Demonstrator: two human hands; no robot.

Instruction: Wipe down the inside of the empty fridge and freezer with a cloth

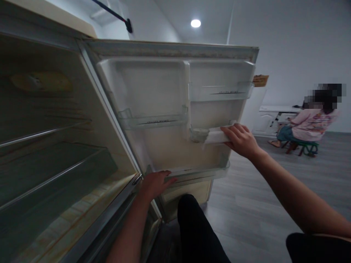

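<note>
A refrigerator door (153, 153) stands open before me, its inner side facing me. My right hand (240, 138) is closed on a white cloth (216, 136), possibly a paper towel, pressed over the small clear door bin (199, 135) at the middle right. The cloth and hand hide much of that bin. Lower down, my left hand (155, 184) rests at the left end of the long bottom door shelf (200, 176). Its thumb and fingers are apart, and it holds nothing that I can see.
At left is the dark refrigerator interior (60, 153) with glass shelves and a stained lower edge. Two more clear bins, a left bin (156, 122) and an upper right bin (219, 92), are on the door. A seated person (312, 124) is on a stool beyond, near a white cabinet (264, 122).
</note>
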